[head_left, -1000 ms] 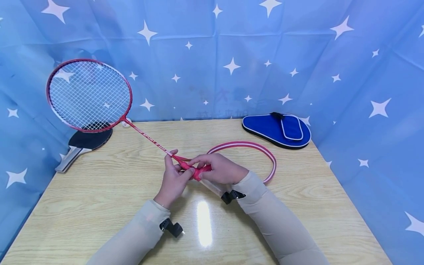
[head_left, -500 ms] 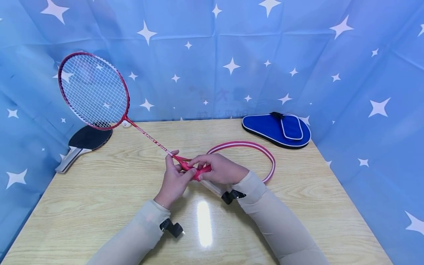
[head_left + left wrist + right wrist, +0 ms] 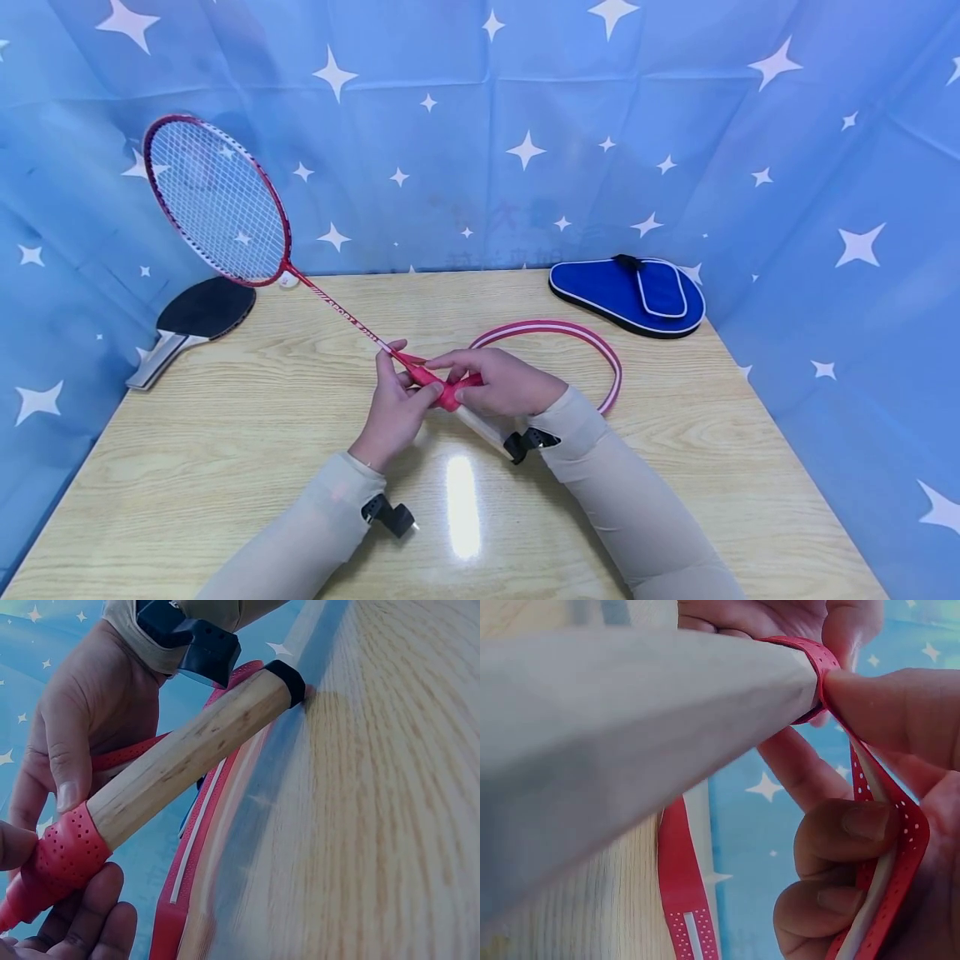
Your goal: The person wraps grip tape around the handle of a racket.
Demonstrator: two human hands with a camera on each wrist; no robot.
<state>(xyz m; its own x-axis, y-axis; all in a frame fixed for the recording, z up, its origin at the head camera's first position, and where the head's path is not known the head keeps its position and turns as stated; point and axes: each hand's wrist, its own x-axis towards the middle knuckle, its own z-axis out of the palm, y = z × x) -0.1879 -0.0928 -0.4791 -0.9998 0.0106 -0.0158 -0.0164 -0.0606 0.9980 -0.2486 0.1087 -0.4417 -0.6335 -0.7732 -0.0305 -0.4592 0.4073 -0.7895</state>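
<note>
My left hand grips a red badminton racket where its shaft meets the handle; the strung head rises to the upper left. Red perforated grip tape circles the top of the handle under the left fingers. Below it, the wooden handle is bare down to a black end cap. The thumb and curled fingers of my right hand hold the tape's running length beside the handle. From there the tape loops over the table, showing a pale stripe along its inner side.
At the left table edge lies a black table tennis bat. A small white object, partly hidden by the racket, sits at the back. A blue bat case lies at the back right, before a starry blue curtain.
The racket has turned about its shaft, so its head looks narrower and sits farther right. My right hand has shifted slightly right with the tape; my left hand stays nearly in place.
</note>
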